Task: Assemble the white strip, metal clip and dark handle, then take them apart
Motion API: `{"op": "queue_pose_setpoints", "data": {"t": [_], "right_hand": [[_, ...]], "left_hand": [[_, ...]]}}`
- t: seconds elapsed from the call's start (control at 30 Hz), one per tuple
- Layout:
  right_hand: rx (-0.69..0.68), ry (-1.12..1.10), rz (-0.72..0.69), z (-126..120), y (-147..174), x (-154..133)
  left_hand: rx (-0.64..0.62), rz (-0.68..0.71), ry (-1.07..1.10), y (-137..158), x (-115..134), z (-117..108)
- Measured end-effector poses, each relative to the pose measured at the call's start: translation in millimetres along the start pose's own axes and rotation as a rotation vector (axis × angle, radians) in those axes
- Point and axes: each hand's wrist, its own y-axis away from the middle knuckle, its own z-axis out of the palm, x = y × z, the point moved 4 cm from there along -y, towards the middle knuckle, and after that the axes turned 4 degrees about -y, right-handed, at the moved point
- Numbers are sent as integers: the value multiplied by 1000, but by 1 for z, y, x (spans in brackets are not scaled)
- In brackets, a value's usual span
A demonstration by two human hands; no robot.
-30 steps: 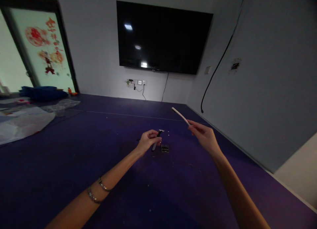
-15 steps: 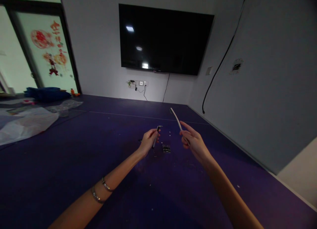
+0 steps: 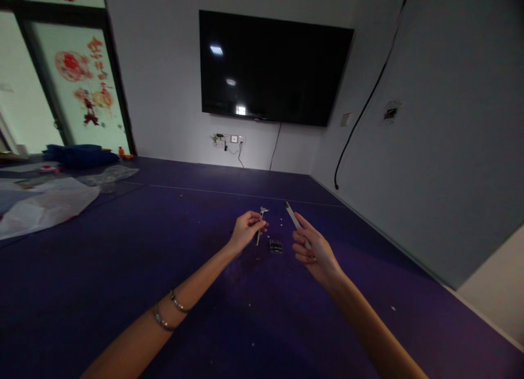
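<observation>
Left hand (image 3: 244,230): thumb and fingers pinch the handle of a razor-like tool (image 3: 257,238), held over the purple surface (image 3: 196,313).
Razor-like tool, axis: steeply upright as I see it, crosswise head at the top, clear of the fingers.
Right hand (image 3: 320,253): fingers wrapped about a pale stick (image 3: 294,217), forefinger lying along it.
Pale stick, axis: slanting forward and to the left, dark tip (image 3: 287,204) outermost.
Key relation: dark tip to the right of the tool's head, apart from it; left hand nearer the head, right hand nearer the tip.
Small case (image 3: 275,246): on the surface, between the hands, touched by neither.
Hidden: most of the tool's handle, behind the left fingers; part of the stick, within the right grip.
Hard to make out: what the dark tip is made of; the case's contents.
</observation>
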Motion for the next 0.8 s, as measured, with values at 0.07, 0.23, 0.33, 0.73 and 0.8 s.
{"op": "queue_pose_setpoints", "data": {"t": [0.07,0.23,0.33,0.73,0.8], "right_hand": [[0,22,4,0,3,6],[-57,106,38,1,7,19],[-73,130,32,1,9,23],[-27,133,-21,3,9,27],[-28,135,-11,5,9,30]], "left_hand": [[8,-5,-9,0,1,0],[13,-4,-15,-2,0,0],[6,-8,-16,-3,-2,0],[-7,-40,-10,-3,-5,-1],[-2,-41,-16,-4,-5,-3]]}}
